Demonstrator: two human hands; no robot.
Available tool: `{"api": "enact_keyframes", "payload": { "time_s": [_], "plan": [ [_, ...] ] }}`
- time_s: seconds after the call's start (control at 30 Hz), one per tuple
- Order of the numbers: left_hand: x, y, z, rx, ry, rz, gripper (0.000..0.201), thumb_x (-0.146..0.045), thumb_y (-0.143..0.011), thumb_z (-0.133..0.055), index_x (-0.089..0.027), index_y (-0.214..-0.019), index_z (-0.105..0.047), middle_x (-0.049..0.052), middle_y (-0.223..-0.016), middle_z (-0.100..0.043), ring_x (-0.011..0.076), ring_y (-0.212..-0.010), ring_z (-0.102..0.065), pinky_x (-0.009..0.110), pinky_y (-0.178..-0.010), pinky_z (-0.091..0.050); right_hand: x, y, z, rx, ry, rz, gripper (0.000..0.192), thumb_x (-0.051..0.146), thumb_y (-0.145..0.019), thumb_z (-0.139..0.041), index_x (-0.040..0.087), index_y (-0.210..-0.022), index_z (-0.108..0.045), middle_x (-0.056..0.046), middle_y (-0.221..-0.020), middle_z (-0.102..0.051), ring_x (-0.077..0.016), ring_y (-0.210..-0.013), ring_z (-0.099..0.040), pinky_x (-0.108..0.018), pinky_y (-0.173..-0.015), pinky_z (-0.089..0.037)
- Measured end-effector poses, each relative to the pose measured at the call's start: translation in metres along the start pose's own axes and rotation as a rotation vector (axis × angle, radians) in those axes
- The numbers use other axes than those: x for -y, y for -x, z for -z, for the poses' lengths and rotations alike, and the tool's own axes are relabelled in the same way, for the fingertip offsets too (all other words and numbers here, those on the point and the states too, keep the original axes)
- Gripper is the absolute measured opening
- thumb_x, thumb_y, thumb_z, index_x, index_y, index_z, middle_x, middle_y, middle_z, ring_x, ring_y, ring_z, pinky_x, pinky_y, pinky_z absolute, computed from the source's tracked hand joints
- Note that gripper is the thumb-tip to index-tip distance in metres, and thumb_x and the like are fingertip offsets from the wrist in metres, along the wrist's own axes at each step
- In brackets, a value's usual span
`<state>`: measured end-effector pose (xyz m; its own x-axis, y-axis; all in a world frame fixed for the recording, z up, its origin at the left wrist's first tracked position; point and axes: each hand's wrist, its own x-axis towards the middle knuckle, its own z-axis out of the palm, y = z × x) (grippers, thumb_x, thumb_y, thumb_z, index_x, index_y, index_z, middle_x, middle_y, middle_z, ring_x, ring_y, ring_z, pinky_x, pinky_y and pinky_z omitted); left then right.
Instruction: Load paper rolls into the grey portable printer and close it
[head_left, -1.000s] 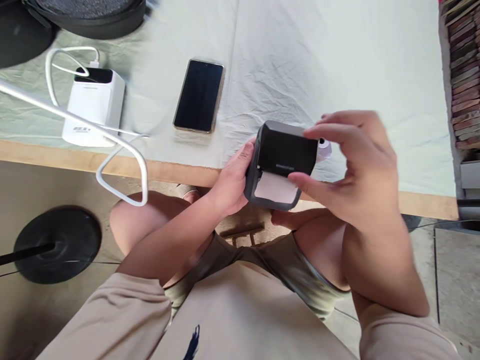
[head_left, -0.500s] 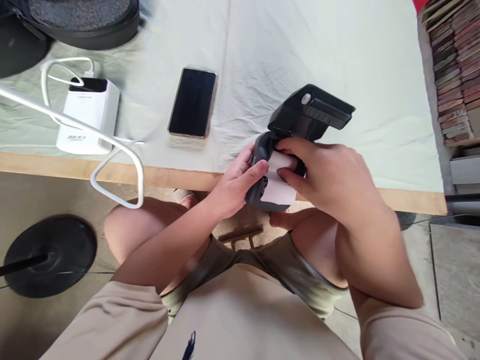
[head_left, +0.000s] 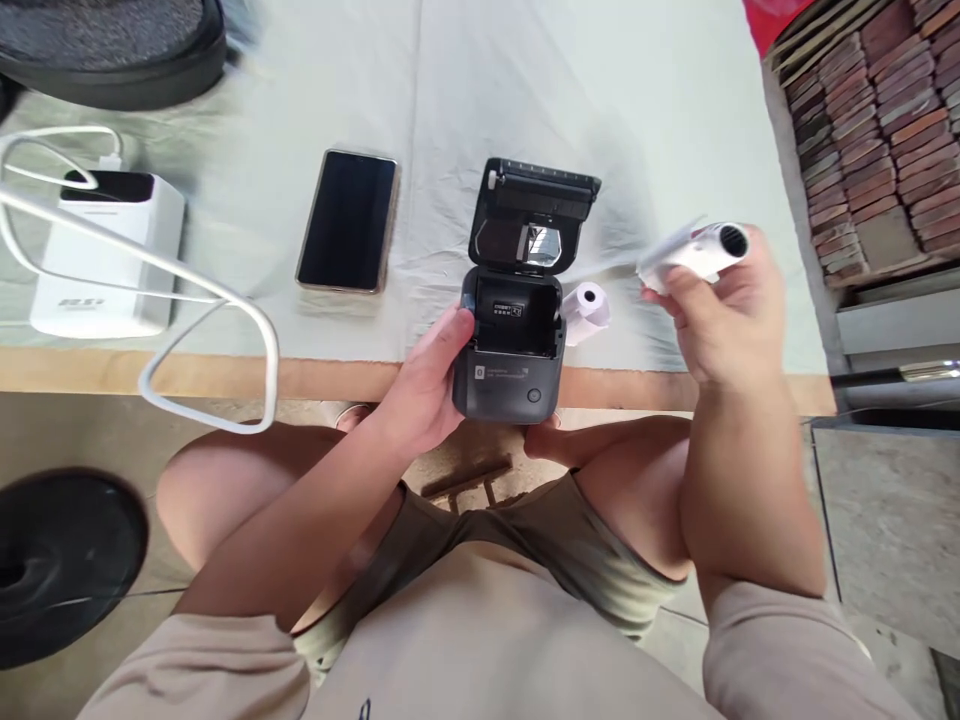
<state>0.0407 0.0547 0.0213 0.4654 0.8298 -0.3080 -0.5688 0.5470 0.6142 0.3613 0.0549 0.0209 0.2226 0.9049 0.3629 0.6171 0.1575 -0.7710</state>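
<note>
Over the table edge, left hand (head_left: 424,385) grips the open printer (head_left: 514,335); right hand (head_left: 724,315), apart, clasps a paper roll (head_left: 694,255).

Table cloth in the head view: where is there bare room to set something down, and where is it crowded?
The widest bare cloth lies beyond the open printer, toward the brick stack. A narrower strip runs between the phone and the printer. The left end is crowded: power bank, looping white cable, dark case. A spare paper roll sits beside the printer.
</note>
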Motion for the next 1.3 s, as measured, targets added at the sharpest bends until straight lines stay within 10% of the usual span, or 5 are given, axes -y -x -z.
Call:
{"api": "enact_keyframes", "payload": {
  "time_s": [0.33, 0.63, 0.9, 1.1, 1.3],
  "plan": [
    [0.002, -0.001, -0.008, -0.034, -0.046, -0.028, 0.028, -0.048, -0.101, -0.088, -0.022, -0.11, -0.081, 0.005, -0.125, -0.089, 0.0351, -0.153, -0.073, 0.044, -0.123, -0.065, -0.001, 0.026, -0.006, -0.134, 0.353, 0.226, 0.055, 0.038, -0.098, -0.071, 0.03, -0.151, -0.057, -0.015, -0.133, -0.08, -0.03, -0.107, -0.077, -0.046, -0.082, -0.062],
    [0.0, 0.0, -0.007, -0.05, -0.077, -0.049, 0.029, -0.049, -0.098, -0.09, -0.023, -0.111, -0.083, 0.006, -0.121, -0.09, 0.0352, -0.149, -0.074, 0.044, -0.119, -0.067, 0.036, 0.042, -0.09, 0.044, 0.346, 0.108, 0.031, 0.03, -0.104, -0.062, 0.026, -0.134, -0.07, -0.008, -0.118, -0.065, -0.0193, -0.082, -0.068, -0.037, -0.073, -0.062],
    [0.004, 0.001, -0.002, -0.03, -0.026, -0.04, 0.04, -0.057, -0.095, -0.094, -0.023, -0.111, -0.08, 0.005, -0.115, -0.089, 0.0316, -0.136, -0.081, 0.037, -0.11, -0.07, 0.046, 0.029, -0.056, -0.244, -0.018, 0.394, 0.045, 0.047, -0.104, -0.069, 0.036, -0.145, -0.055, -0.007, -0.11, -0.075, -0.0269, -0.086, -0.078, -0.045, -0.073, -0.068],
    [0.007, 0.003, -0.003, 0.021, -0.05, -0.036, 0.056, -0.058, -0.094, -0.095, -0.024, -0.136, -0.077, 0.009, -0.138, -0.085, 0.0353, -0.139, -0.079, 0.044, -0.114, -0.069, 0.115, 0.043, -0.049, 0.089, 0.122, 0.515, 0.042, 0.012, -0.093, -0.069, 0.031, -0.13, -0.071, -0.004, -0.117, -0.09, -0.0295, -0.105, -0.088, -0.047, -0.089, -0.069],
    [0.008, 0.005, -0.005, 0.043, -0.095, -0.044, 0.063, -0.056, -0.095, -0.095, -0.025, -0.143, -0.069, 0.01, -0.143, -0.082, 0.0341, -0.138, -0.079, 0.041, -0.11, -0.069, 0.117, 0.038, -0.053, 0.282, 0.293, 0.51, 0.04, 0.006, -0.096, -0.063, 0.025, -0.127, -0.079, -0.009, -0.126, -0.088, -0.0299, -0.113, -0.086, -0.044, -0.09, -0.065]
  ]
}}
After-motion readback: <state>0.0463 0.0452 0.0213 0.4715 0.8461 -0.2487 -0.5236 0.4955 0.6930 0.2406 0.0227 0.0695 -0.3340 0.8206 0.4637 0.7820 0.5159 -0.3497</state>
